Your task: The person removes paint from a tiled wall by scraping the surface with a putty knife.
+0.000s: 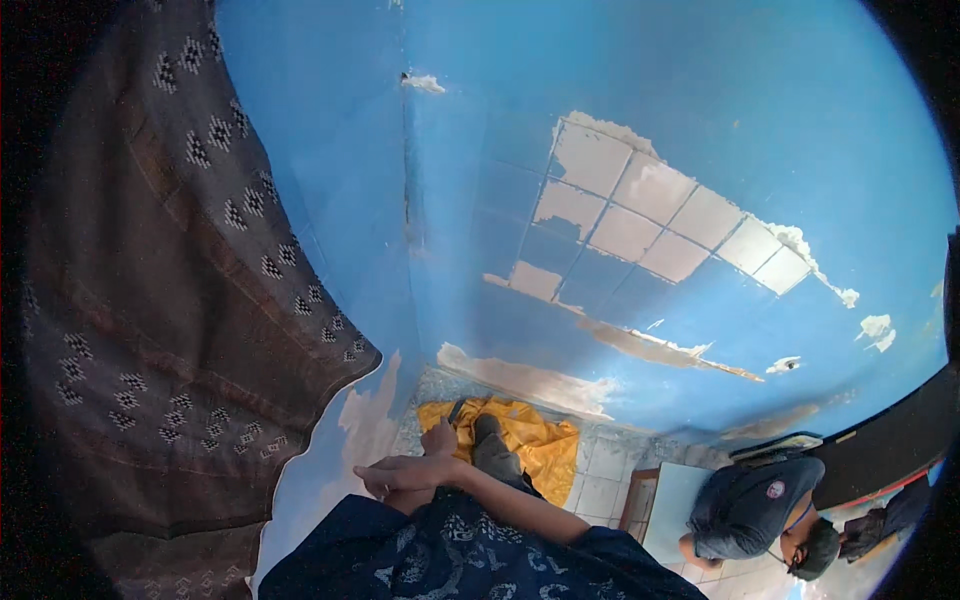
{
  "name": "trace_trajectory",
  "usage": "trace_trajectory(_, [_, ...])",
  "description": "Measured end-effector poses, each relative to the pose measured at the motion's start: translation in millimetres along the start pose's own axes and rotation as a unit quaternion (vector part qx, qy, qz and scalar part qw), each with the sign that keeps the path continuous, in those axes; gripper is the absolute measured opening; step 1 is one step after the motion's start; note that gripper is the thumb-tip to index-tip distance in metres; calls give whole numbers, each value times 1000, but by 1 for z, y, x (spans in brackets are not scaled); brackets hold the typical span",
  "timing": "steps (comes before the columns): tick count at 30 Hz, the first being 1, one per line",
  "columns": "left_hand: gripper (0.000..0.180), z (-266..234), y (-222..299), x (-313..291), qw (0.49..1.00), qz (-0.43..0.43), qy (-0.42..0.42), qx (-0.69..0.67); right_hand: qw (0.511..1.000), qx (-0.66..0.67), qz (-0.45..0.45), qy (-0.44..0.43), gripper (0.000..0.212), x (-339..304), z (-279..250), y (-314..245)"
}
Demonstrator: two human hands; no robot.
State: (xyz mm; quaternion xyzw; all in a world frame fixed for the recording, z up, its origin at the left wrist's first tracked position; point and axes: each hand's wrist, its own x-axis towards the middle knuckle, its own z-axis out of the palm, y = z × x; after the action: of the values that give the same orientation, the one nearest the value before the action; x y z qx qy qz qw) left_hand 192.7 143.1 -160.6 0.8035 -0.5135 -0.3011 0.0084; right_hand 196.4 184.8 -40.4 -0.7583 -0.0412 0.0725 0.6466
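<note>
A: Where is the yellow cloth (pixel 535 445) found, and how are the hands set?

B: It is seen crumpled on the tiled floor (pixel 600 470) at about six o'clock in the view, with a dark object (pixel 492 448) laid on it. The right hand (pixel 405 472) is stretched flat, fingers extended toward nine o'clock, and nothing is gripped. The left hand (pixel 438 438), toward one o'clock of the right, is curled at the cloth's near edge; whether anything is pinched cannot be told

A: What could go wrong from here?

B: If the cloth were tugged, the dark object could be tipped off. The patterned curtain (pixel 170 300) at nine o'clock could be snagged by a wide sweep
</note>
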Motion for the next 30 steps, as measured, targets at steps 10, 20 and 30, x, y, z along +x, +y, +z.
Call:
trace_trajectory(10, [51,48,-35,36,996,7,89,12,973,99,208,-30,37,-20,-26,-93])
trace_trajectory(20, [38,17,-1,21,999,-31,32,-2,967,209,143,6,35,-22,-20,-72])
trace_trajectory(30, [36,-9,-15,4,998,-58,35,-18,991,-21,-119,57,23,-12,-18,-122])
